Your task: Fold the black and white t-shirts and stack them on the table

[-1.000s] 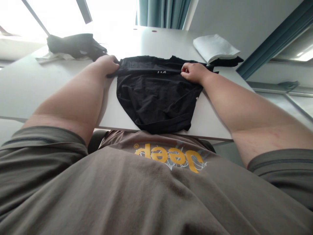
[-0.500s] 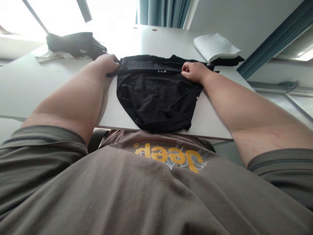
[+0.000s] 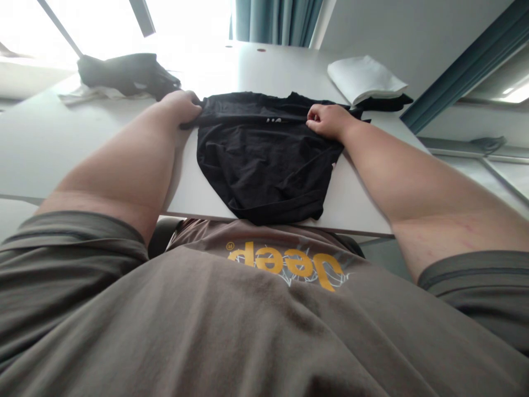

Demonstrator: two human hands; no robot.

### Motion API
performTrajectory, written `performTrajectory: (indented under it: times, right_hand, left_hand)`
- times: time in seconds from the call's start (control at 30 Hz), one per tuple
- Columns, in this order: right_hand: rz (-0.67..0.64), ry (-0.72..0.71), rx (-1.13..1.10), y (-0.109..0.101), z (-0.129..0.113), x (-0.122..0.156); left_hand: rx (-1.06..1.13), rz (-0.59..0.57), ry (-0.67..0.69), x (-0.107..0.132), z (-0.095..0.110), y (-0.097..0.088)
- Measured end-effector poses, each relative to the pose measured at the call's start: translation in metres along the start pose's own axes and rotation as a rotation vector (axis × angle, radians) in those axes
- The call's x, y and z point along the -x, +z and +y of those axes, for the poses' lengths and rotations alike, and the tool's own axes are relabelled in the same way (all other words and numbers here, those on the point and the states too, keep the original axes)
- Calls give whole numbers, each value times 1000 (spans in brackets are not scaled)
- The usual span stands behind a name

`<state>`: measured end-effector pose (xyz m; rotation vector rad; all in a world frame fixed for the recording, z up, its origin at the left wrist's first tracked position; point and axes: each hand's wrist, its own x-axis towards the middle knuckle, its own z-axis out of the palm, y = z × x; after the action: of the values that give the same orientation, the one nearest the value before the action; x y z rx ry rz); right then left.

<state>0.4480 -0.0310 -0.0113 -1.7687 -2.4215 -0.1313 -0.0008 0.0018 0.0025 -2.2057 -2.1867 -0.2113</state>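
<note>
A black T-shirt (image 3: 264,165) lies spread on the white table, its lower end at the near table edge. Small white print shows on its upper part, close to a crosswise fold. My left hand (image 3: 184,106) is closed on the shirt's left sleeve area, its fingertips partly hidden. At the upper right of the shirt, my right hand (image 3: 326,119) has its fingers curled in a pinch on the black cloth. Part of the right sleeve is hidden behind that hand.
The white table (image 3: 285,69) reaches back toward a blue-green curtain (image 3: 276,22). Dark clothes (image 3: 124,74) are heaped at the back left over a pale cloth (image 3: 95,95). A folded white cloth (image 3: 366,77) sits on a black one (image 3: 386,103) at the back right.
</note>
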Motion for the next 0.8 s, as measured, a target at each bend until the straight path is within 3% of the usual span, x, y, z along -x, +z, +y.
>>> performTrajectory:
  times: [0.8]
  right_hand:
    - [34, -12, 27, 0, -2, 1]
  left_hand:
    - [-30, 12, 4, -4, -2, 3]
